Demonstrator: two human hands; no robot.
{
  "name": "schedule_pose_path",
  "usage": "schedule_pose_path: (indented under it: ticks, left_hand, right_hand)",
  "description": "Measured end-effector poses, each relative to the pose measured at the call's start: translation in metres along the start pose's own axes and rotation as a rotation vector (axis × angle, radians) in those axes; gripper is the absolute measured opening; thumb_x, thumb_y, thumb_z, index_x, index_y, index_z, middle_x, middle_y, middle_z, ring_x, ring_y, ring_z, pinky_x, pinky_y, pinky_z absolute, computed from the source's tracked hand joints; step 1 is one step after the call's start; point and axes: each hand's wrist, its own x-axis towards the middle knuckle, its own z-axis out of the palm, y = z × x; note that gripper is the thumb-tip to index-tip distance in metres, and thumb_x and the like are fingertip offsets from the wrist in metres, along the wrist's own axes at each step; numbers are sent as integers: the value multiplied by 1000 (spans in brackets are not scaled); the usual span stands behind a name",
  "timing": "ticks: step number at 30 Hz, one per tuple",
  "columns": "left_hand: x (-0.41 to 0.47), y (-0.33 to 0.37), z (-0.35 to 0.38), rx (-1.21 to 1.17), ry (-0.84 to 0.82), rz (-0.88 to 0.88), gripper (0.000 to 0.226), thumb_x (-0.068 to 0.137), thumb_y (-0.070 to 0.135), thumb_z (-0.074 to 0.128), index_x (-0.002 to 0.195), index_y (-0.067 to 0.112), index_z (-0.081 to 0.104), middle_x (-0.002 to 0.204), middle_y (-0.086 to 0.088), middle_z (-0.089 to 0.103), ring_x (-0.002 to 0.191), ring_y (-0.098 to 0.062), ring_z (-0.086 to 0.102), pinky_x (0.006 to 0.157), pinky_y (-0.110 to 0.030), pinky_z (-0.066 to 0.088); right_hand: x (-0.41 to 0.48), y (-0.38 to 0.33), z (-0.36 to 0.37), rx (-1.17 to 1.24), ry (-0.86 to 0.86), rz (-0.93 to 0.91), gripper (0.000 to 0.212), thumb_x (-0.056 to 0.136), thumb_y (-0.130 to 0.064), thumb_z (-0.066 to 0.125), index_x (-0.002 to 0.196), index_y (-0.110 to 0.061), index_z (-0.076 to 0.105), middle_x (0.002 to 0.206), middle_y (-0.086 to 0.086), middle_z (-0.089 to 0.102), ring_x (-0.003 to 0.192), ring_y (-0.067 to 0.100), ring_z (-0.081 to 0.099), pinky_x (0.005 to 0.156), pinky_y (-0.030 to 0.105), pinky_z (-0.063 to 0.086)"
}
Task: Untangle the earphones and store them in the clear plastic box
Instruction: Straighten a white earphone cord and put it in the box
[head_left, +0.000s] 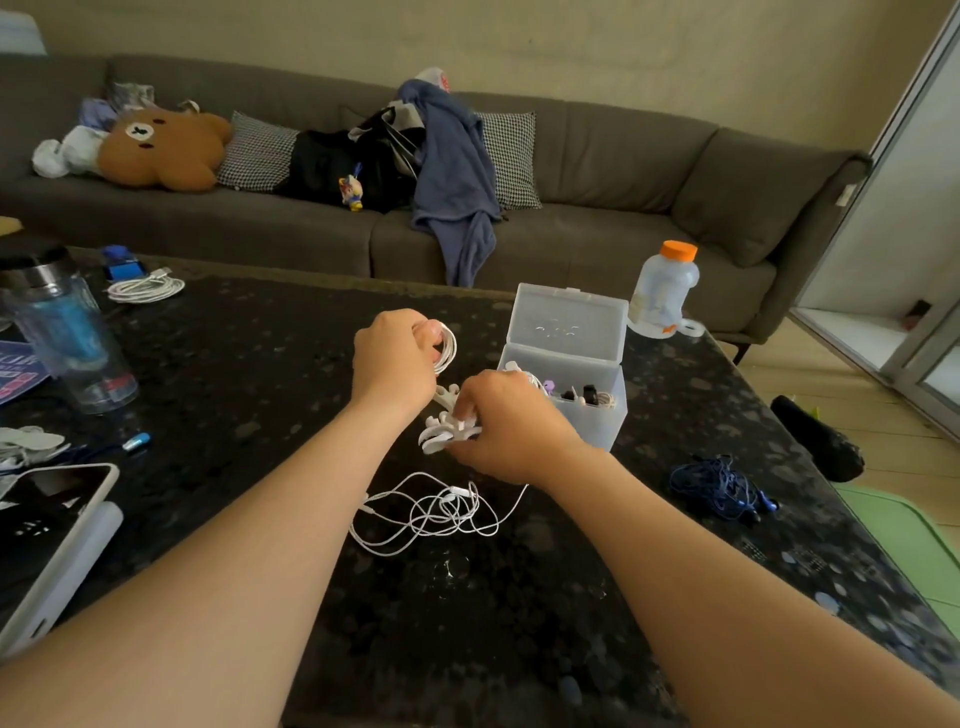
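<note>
Dark speckled table (260, 364), grey sofa (623, 156) behind. Left hand (395, 358) grips a coiled white cable (448, 345); right hand (506, 426) pinches white earbud pieces (441, 431). Winding appears underway. Next: lower the coil into the open clear plastic box (597, 426). Tangled white earphones (436, 512) lie nearby.

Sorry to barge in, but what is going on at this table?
A person is sorting earphones. The left hand grips a coil of white cable, and the right hand pinches white pieces beside it. A loose cable lies tangled on the table. The clear box stands open with a few things inside; blue earphones lie tangled to its right.
</note>
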Motion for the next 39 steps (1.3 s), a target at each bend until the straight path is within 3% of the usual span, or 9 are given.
schedule_pose_path:
  ticks: [6, 11, 15, 17, 19, 24, 28, 34, 39]
  left_hand:
    - [-8, 7, -2, -94, -1, 15, 18, 107, 19, 60, 109, 13, 77, 102, -7, 74, 98, -24, 72, 82, -44, 66]
    - [-19, 21, -1, -154, -48, 13, 23, 109, 23, 57, 107, 12, 77, 101, -6, 74, 93, -21, 73, 81, -43, 66]
    - [-33, 33, 0, -239, -175, 51, 24, 109, 24, 56, 101, 18, 78, 97, -3, 75, 89, -17, 73, 71, -29, 66]
    - [-37, 39, 2, -277, -223, 57, 23, 109, 24, 57, 99, 21, 78, 96, -2, 76, 91, -17, 74, 73, -31, 67]
    - [-39, 43, 4, -278, -243, 65, 23, 109, 26, 58, 102, 20, 78, 97, -1, 77, 93, -18, 75, 77, -36, 67]
    - [-43, 49, 5, -211, -201, 109, 25, 108, 29, 58, 100, 17, 79, 93, 0, 75, 89, -17, 73, 78, -38, 67]
    - [-42, 49, 7, -193, -190, 123, 30, 107, 30, 60, 87, 17, 77, 86, -2, 74, 83, -19, 73, 76, -44, 66]
    - [-45, 53, 6, -226, -226, 104, 24, 107, 26, 60, 100, 14, 80, 96, -2, 74, 90, -18, 72, 80, -42, 67]
    - [-44, 53, 9, -274, -260, 35, 23, 108, 25, 61, 101, 17, 81, 97, 1, 75, 90, -18, 74, 84, -43, 66]
  right_hand:
    - [-14, 15, -18, 188, 204, 118, 48, 90, -29, 82, 123, -30, 48, 110, 1, 64, 98, 21, 61, 84, 36, 52]
    - [-18, 20, -27, 385, 374, 310, 32, 101, -37, 69, 131, -29, 60, 132, 3, 56, 116, 23, 60, 107, 42, 52]
    - [-24, 17, -36, 684, 446, 296, 33, 103, -36, 65, 128, -26, 46, 110, 6, 72, 83, 14, 75, 76, 31, 65]
    - [-29, 16, -39, 646, 442, 245, 26, 106, -35, 61, 123, -28, 44, 83, 0, 71, 63, 6, 68, 58, 19, 55]
    - [-31, 17, -39, 574, 409, 261, 17, 108, -37, 56, 121, -27, 50, 71, -6, 63, 56, 4, 57, 54, 14, 44]
    - [-31, 22, -43, 533, 396, 366, 28, 108, -38, 56, 127, -21, 67, 105, 2, 75, 89, 13, 70, 82, 30, 59]
    - [-31, 24, -44, 631, 332, 396, 31, 111, -30, 48, 117, -18, 76, 107, 0, 72, 95, 19, 68, 93, 38, 62]
    - [-37, 33, -48, 599, 373, 377, 21, 93, -23, 72, 112, -16, 77, 100, -4, 74, 91, 10, 69, 80, 21, 55]
    - [-38, 35, -49, 415, 483, 304, 25, 91, -22, 76, 115, -14, 76, 95, -5, 71, 84, 7, 67, 83, 20, 58]
